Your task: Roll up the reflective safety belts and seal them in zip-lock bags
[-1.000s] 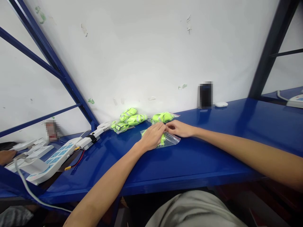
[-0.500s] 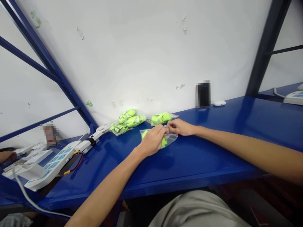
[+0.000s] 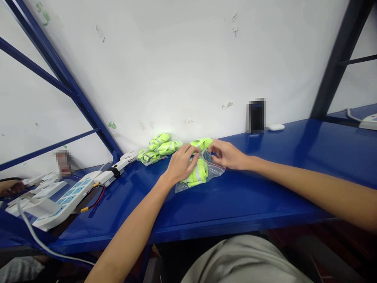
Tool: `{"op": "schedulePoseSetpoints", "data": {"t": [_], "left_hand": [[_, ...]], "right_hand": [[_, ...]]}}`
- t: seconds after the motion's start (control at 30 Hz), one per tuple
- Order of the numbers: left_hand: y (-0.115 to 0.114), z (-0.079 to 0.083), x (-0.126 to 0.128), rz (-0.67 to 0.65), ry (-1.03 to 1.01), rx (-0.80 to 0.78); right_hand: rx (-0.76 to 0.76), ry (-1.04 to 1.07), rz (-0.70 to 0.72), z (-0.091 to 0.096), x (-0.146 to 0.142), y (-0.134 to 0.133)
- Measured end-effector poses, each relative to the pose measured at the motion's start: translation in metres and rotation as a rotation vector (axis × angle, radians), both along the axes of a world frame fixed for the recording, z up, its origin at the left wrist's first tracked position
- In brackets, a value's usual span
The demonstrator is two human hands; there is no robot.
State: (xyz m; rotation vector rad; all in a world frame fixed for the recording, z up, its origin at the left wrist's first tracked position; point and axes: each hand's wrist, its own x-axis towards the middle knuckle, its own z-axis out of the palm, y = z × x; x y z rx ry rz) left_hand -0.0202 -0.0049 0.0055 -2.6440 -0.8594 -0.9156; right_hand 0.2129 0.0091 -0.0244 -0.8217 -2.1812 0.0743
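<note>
A clear zip bag [image 3: 184,186] with a folded neon-yellow reflective strap or vest [image 3: 200,173] inside lies on the blue table between my hands. My left hand [image 3: 182,162] rests over the bag's left side, fingers bent and the thumb apart from them, touching the bag. At the zip side, my right hand [image 3: 228,154] has curled fingers with a gap between thumb and forefinger. Its fingertips are beside the bag's upper edge, and nothing shows in its grasp. Behind them lies another neon-yellow bundle [image 3: 200,143], partly covered by my right hand.
Several bagged neon-yellow bundles [image 3: 159,147] are piled against the wall. Left of them are a white handheld fan [image 3: 129,157], a power strip [image 3: 69,198] and cables. A dark blurred object [image 3: 257,116] and a white case [image 3: 276,127] stand back right. Another person's hand [image 3: 11,188] shows far left.
My hands have moved apart, and their fingers have loosened from the bag. More of the bag and its neon-yellow contents now shows. The view has shifted slightly.
</note>
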Motion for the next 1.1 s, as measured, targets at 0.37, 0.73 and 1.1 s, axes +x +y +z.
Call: {"op": "schedulePoseSetpoints", "data": {"t": [0.37, 0.73, 1.1], "left_hand": [[0.012, -0.008, -0.002, 0.334, 0.140, -0.368], [0.014, -0.011, -0.001, 0.298, 0.150, -0.599], [0.009, -0.016, 0.003, 0.338, -0.029, -0.299]], "right_hand": [[-0.355, -0.232, 0.217, 0.012, -0.005, -0.020], [-0.554, -0.183, 0.088, 0.005, -0.006, -0.013], [-0.845, 0.030, 0.293, 0.013, -0.008, -0.018]]}}
